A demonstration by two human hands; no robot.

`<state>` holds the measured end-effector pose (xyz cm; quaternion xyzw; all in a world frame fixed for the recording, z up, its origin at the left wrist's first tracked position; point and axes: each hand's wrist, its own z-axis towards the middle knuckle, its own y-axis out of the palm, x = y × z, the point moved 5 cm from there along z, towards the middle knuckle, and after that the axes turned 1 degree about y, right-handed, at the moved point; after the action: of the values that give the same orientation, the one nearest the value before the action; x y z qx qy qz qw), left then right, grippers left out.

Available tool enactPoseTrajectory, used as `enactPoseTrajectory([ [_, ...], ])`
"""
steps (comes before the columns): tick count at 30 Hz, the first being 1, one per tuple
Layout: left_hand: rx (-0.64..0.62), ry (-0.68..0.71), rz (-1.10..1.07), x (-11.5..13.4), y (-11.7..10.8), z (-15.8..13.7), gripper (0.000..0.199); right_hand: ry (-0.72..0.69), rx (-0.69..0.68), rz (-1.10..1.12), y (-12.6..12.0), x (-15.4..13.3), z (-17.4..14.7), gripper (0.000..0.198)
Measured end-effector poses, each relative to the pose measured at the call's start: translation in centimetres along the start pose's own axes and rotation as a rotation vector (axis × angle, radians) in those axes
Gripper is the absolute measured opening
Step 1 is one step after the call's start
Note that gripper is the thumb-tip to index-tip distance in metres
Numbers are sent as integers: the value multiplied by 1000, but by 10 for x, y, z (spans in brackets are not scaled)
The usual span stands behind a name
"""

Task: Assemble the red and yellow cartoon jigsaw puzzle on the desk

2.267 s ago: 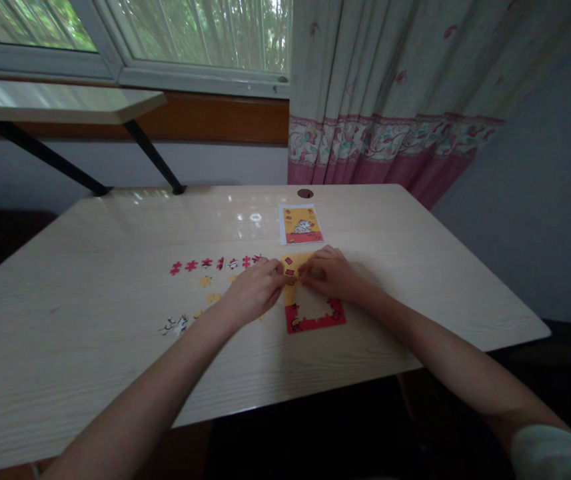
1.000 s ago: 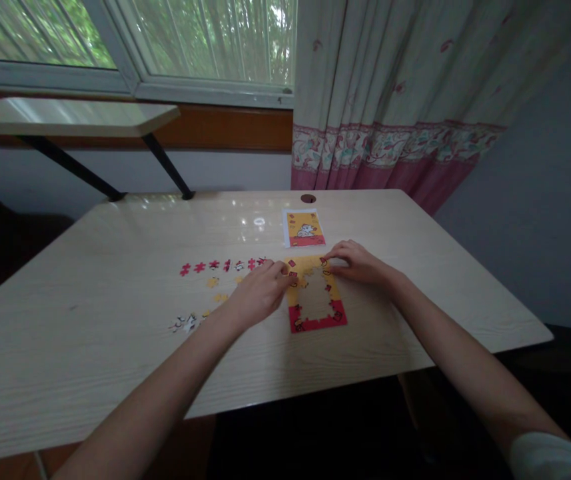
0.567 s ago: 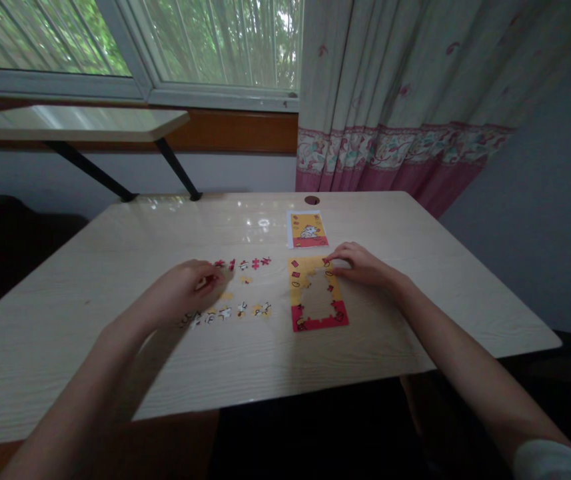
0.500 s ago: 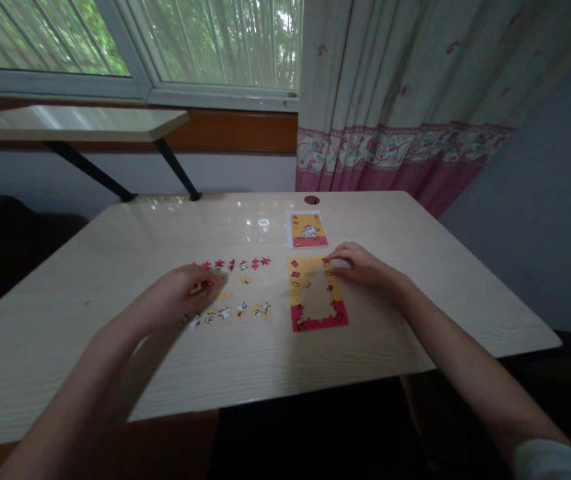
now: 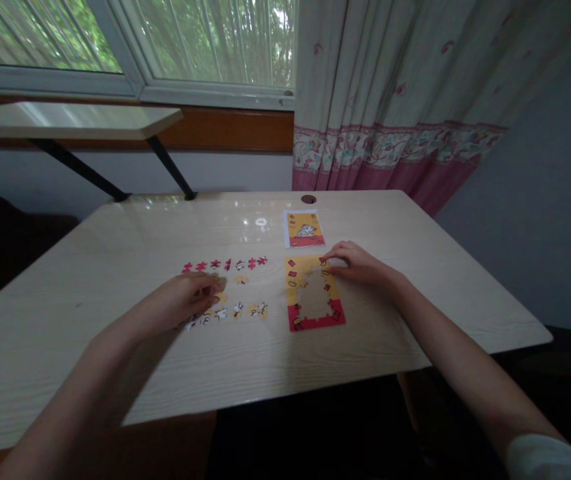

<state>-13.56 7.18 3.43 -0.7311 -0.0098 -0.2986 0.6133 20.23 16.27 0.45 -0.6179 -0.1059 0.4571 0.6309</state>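
Note:
A partly assembled jigsaw puzzle [image 5: 318,323], yellow above and red below, lies flat on the table with an irregular gap in its middle. At its upper right corner, my right hand [image 5: 358,261] holds the edge with forefinger and thumb. My left hand [image 5: 188,299] hovers low over the loose pieces, fingers curled and tips close together; whatever is between them is hidden. Behind it runs a row of red puzzle pieces [image 5: 227,265]. A yellow piece [image 5: 241,280] lies right of its fingertips, and a row of white-and-yellow pieces [image 5: 221,313] lies nearer me, partly covered by the hand.
A printed picture card [image 5: 305,230] of a white animal on yellow and red lies beyond the puzzle. Behind it is a round hole [image 5: 308,199] in the pale wooden table [image 5: 245,373]. A raised shelf [image 5: 80,121] on dark struts stands at back left; a curtain [image 5: 360,147] hangs behind.
My left hand has turned and shifted slightly, its fingertips now further forward and the red end pieces more exposed. The right hand stays at the puzzle's corner. The whole view has shifted a little.

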Motion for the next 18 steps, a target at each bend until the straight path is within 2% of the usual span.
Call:
enactPoseTrajectory([
  [10, -79, -24, 49, -8, 5, 6, 14, 3, 3, 9, -1, -1, -1, 31],
  [18, -58, -55, 20, 1, 0, 1, 15, 2, 5, 10, -1, 0, 0, 30],
])
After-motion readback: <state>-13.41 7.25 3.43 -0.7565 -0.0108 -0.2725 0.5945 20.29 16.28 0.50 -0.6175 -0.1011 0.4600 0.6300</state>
